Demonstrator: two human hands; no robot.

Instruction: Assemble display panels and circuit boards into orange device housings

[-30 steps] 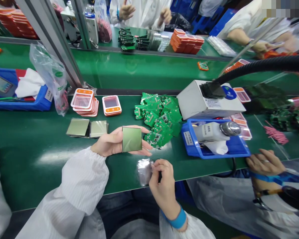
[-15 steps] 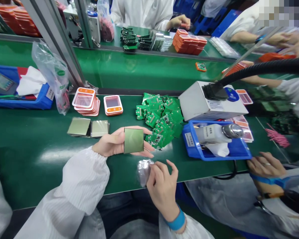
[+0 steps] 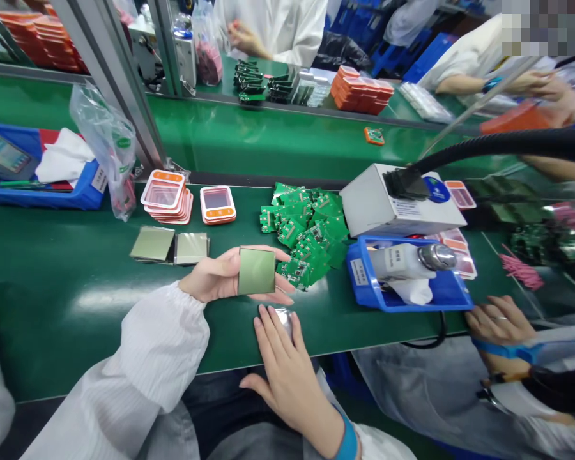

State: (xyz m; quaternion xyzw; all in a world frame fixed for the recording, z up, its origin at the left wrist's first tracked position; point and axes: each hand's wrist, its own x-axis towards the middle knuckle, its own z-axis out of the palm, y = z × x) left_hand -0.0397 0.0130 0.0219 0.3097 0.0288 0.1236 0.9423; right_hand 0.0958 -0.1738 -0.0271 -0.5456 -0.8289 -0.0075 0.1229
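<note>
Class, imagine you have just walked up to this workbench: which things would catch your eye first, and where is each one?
First, the square greenish glass panel held in the left hand at the centre of the green table. Just below it, the right hand lies flat over a crumpled clear film at the table's near edge. To the right, a heap of green circuit boards lies beside a blue bin.

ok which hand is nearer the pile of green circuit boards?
Left. The left hand holds a square panel beside the circuit board pile; the right hand lies flat nearer the table edge.
</note>
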